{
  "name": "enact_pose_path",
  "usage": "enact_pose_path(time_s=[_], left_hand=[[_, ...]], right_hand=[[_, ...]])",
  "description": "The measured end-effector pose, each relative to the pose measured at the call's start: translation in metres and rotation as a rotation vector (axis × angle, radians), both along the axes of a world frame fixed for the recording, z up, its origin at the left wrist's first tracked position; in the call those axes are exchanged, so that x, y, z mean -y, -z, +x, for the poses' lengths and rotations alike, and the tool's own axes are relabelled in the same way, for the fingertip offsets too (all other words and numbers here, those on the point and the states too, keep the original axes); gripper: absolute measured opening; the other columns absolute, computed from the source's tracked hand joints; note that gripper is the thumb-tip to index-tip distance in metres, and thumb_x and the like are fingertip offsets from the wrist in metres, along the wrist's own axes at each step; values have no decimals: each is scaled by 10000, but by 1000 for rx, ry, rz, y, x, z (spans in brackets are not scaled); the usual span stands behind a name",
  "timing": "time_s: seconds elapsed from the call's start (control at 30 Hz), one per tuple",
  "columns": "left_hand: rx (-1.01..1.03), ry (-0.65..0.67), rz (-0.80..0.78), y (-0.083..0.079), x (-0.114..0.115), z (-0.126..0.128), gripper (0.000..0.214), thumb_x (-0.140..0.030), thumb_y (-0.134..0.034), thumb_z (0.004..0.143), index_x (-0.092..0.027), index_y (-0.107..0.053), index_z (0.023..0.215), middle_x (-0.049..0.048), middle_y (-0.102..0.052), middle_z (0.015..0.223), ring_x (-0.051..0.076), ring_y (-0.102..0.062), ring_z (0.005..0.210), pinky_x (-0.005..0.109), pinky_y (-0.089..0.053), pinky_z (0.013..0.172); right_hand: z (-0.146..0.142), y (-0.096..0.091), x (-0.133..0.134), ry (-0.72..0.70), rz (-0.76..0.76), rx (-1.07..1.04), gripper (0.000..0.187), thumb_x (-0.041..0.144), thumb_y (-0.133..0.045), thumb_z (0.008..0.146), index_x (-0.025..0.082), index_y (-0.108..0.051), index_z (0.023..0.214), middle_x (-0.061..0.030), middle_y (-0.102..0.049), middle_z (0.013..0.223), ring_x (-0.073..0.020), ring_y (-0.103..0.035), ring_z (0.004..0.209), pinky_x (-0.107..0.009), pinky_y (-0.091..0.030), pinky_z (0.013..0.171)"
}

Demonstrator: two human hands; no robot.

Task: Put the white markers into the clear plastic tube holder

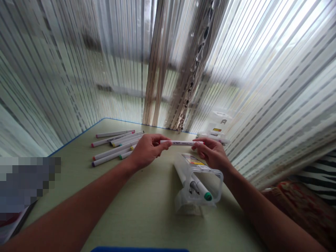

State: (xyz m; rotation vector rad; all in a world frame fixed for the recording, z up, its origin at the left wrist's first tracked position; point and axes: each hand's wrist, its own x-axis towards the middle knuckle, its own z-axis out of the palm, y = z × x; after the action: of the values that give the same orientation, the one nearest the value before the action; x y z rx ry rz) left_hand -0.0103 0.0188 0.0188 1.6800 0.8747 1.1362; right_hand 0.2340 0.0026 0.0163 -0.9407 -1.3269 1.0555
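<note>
A white marker [182, 143] with red at both ends is held level above the table. My left hand [149, 148] pinches its left end, and my right hand [211, 151] pinches the right end. Below my right hand, a clear plastic case [181, 169] lies on its side with its open end toward me. Inside it are a few markers, one with a green end [208, 196]. To the left of my left hand, several white markers [112, 150] with coloured ends lie loosely together on the table.
The pale green table [147, 210] has a blue edge. Another clear plastic case [214, 135] stands at the back right. Striped sheer curtains [118, 70] hang behind the table. Patterned fabric [307, 210] is at the right, and a pixelated area covers the left.
</note>
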Motion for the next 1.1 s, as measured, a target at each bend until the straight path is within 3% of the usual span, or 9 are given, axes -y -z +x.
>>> enact_pose_path(time_s=[0.47, 0.77, 1.1], left_hand=[[41, 24, -78, -3, 3, 2, 410, -503, -666, 818, -105, -686, 911, 56, -688, 666, 81, -480, 466, 201, -372, 431], [114, -10, -78, -5, 4, 2, 310, -366, -687, 818, -109, -688, 992, 39, -678, 761, 61, -483, 463, 204, -380, 424], [188, 55, -112, -7, 4, 0, 372, -415, -724, 790, -91, -679, 968, 53, -684, 755, 64, -485, 473, 204, -385, 425]], right_hand=[[0, 2, -1, -11, 5, 13, 251, 358, -813, 721, 170, -749, 873, -39, -710, 662, -62, -412, 426, -213, -260, 394], [1, 1, 0, 31, -79, -27, 260, 415, -811, 731, 168, -738, 772, -51, -729, 690, -56, -450, 415, -201, -301, 385], [3, -12, 10, -10, -28, -36, 242, 330, -815, 739, 195, -768, 934, -62, -745, 737, -71, -504, 464, -194, -363, 413]])
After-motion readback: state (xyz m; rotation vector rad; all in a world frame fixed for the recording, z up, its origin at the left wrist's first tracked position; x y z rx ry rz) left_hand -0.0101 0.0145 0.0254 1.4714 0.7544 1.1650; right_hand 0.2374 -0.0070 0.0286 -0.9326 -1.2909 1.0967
